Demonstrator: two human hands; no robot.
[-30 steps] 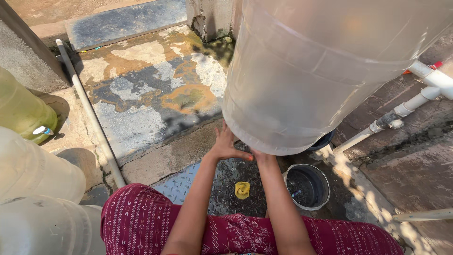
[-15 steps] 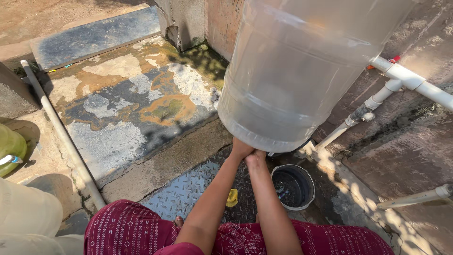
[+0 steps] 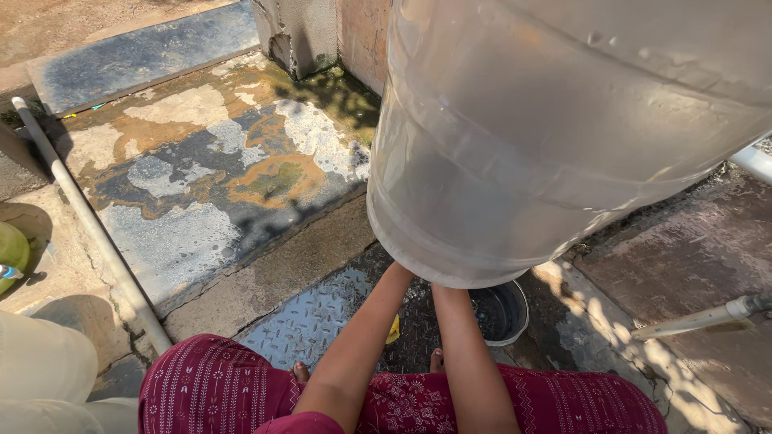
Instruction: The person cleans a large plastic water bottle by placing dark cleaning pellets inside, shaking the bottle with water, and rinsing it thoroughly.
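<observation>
The big translucent water jug (image 3: 547,137) fills the upper right of my view, tilted toward me, its near end right over my wrists. Both my forearms run up under that end, and there my left hand and right hand vanish behind the plastic, so I cannot tell how my fingers are set or whether they have hold of it. Left of it lies the stained concrete slab (image 3: 201,177), a white pipe (image 3: 88,225) running along its edge. Under me is a checkered metal plate (image 3: 310,317). Just beside my right forearm sits a small dark bucket (image 3: 515,313), and a small yellow object (image 3: 393,329) peeks out beside my left forearm.
</observation>
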